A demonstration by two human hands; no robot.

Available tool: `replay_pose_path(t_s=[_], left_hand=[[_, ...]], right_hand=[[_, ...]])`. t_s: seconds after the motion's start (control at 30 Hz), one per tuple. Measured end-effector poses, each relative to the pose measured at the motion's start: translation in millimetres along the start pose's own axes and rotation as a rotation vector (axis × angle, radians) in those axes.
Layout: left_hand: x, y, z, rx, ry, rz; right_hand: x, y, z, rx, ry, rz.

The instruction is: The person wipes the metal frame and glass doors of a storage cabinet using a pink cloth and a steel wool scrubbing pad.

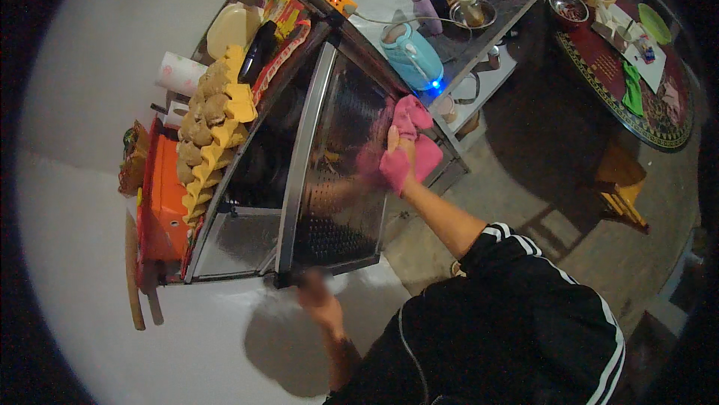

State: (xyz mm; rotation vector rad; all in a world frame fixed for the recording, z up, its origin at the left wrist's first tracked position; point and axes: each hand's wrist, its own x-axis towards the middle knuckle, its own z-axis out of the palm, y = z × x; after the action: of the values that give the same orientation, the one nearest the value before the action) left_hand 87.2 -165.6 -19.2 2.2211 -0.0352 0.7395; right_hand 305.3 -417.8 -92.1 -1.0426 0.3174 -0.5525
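A pink cloth [424, 160] is bunched in my right hand [405, 149], against the edge of a dark glass door. This door [351, 169] belongs to a cabinet with a metal frame [306, 163], and a pink reflection shows in its glass. Through the pane I see a perforated surface, but most of the inside is dark. My left hand [321, 298] is at the cabinet's lower corner in the picture, beside the frame's end. Its fingers are blurred, so their grip is unclear.
On the cabinet top are a yellow egg tray [241, 102] with round brown items, a paper roll [182, 73] and an orange container [167, 197]. A lit blue electric kettle [413, 56] stands beside the cabinet. A round table [601, 76] holds bowls; a wooden stool [620, 180] is near it.
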Motion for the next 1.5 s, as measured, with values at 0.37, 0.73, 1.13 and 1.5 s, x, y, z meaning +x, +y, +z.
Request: replay_pose_path(t_s=[0.37,0.73,1.13,1.5], left_hand=[[30.1,68.6,14.0,0.193,-0.06,-0.342],[31.5,57.9,16.1,0.032,-0.126,-0.082],[29.9,64.1,14.1,0.026,-0.171,0.104],[26.8,67.6,14.1,0.138,-0.193,0.111]], right_hand=[[-132.2,8.8,-56.8,0.675,-0.473,0.288],[-97.4,-184.9,-91.3,1.116,-0.276,0.435],[-146.7,-55.8,-105.0,1.176,0.022,1.13],[-170.7,53.4,-47.4,-0.138,-0.662,0.324]])
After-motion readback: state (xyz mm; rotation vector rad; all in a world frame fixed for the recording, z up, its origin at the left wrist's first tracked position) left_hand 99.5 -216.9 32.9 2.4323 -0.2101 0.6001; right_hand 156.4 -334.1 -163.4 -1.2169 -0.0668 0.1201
